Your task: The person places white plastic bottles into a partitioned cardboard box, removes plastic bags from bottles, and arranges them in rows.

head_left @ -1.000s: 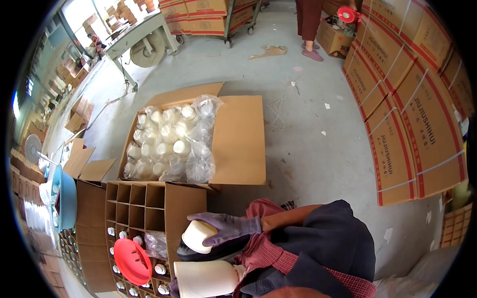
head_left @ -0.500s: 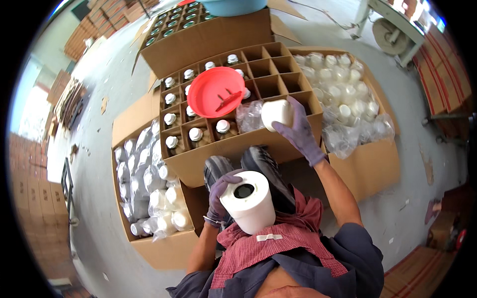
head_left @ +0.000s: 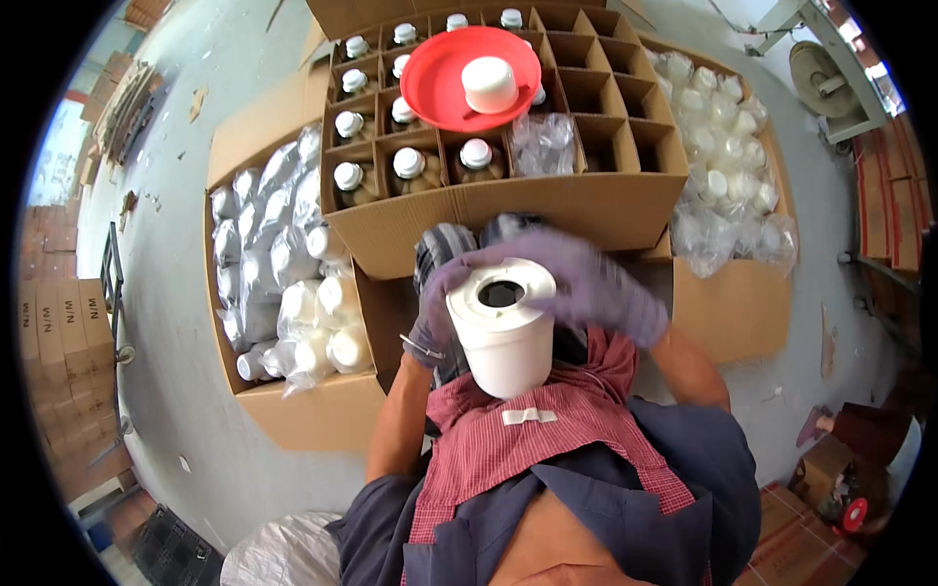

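Observation:
A white plastic jar [head_left: 503,327] with an open round mouth is held close under my chest. My left hand [head_left: 435,313], in a purple glove, grips its side. My right hand [head_left: 591,283], also gloved and blurred, lies across the jar's rim and far side. Just beyond stands a divided cardboard box [head_left: 547,210] holding several white-capped bottles [head_left: 408,164]. A red round tray [head_left: 445,83] rests on top of that box, with a white cap [head_left: 490,85] lying on it.
An open carton of bagged white jars [head_left: 293,293] sits at my left. Another carton with bagged clear jars [head_left: 723,176] sits at the right. Stacked cardboard boxes [head_left: 68,352] line the far left; a bench [head_left: 831,59] stands at upper right.
The white cap my right hand held now lies on the red tray. My right hand has come back onto the jar, and the view has tilted down toward the divided box.

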`<state>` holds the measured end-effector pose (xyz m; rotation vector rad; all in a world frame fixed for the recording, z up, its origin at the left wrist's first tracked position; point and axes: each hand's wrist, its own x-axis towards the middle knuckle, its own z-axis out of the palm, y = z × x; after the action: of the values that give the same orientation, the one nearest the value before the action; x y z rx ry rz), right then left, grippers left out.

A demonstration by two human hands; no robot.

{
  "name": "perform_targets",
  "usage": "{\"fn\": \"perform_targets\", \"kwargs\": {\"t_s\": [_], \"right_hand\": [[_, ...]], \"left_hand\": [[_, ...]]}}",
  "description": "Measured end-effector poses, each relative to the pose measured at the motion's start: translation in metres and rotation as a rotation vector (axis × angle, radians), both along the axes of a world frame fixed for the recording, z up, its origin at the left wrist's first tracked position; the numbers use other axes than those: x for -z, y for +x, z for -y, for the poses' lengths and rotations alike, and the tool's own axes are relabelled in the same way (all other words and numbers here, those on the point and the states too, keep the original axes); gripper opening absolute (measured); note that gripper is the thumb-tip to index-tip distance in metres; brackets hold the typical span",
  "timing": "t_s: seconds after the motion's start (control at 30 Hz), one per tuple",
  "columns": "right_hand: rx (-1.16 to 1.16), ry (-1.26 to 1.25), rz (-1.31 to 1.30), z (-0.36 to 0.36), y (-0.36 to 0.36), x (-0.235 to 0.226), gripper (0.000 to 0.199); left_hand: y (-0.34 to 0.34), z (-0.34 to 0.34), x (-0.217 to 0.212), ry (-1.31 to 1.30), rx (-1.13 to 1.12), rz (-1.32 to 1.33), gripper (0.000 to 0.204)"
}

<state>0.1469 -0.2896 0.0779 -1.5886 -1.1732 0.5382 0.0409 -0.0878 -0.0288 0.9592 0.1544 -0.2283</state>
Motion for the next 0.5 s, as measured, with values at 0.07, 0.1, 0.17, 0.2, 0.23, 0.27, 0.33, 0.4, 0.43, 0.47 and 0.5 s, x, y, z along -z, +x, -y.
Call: {"fn": "perform_targets", "kwargs": {"t_s": [0.07, 0.1, 0.17, 0.2, 0.23, 0.27, 0.33, 0.4, 0.43, 0.47, 0.5], "right_hand": [[-0.03, 0.004, 0.079, 0.015, -0.031, 0.019, 0.038], [-0.06, 0.007, 0.227, 0.022, -0.034, 0.037, 0.035], [0.078, 0.023, -0.073, 0.054, -0.019, 0.055, 0.027], [0.241, -0.03, -0.054, 0.064, -0.013, 0.058, 0.023], [0.414, -0.157, -0.091, 0.078, -0.015, 0.056, 0.022], [0.396, -0.115, -0.13, 0.078, -0.015, 0.049, 0.025], [0.312, -0.025, -0.106, 0.062, -0.023, 0.037, 0.036], [0.172, -0.052, 0.094, 0.035, -0.034, 0.024, 0.065], [0.198, -0.263, 0.41, 0.044, -0.038, 0.03, 0.074], [0.19, -0.242, 0.293, 0.061, -0.036, 0.044, 0.081], [0.162, -0.209, 0.178, 0.079, -0.033, 0.053, 0.088]], "left_hand": [[-0.003, 0.012, -0.015, 0.107, -0.107, 0.09, 0.049], [-0.008, 0.009, -0.013, 0.252, -0.125, 0.157, 0.048], [-0.024, 0.005, -0.025, 0.843, -0.203, 0.383, 0.042], [-0.031, 0.007, -0.021, 0.517, -0.344, 0.47, 0.039], [-0.041, 0.002, -0.02, 0.244, -0.425, 0.461, 0.037], [-0.039, -0.003, -0.022, 0.424, -0.402, 0.347, 0.044], [-0.029, 0.009, -0.03, 0.605, -0.295, 0.147, 0.053], [-0.023, 0.029, -0.024, 0.914, -0.128, 0.41, 0.05], [-0.023, 0.038, -0.022, 0.619, -0.115, 0.302, 0.05], [-0.023, 0.037, -0.03, 0.7, -0.018, 0.387, 0.051], [-0.032, 0.038, -0.03, 0.697, 0.012, 0.369, 0.053]]}}
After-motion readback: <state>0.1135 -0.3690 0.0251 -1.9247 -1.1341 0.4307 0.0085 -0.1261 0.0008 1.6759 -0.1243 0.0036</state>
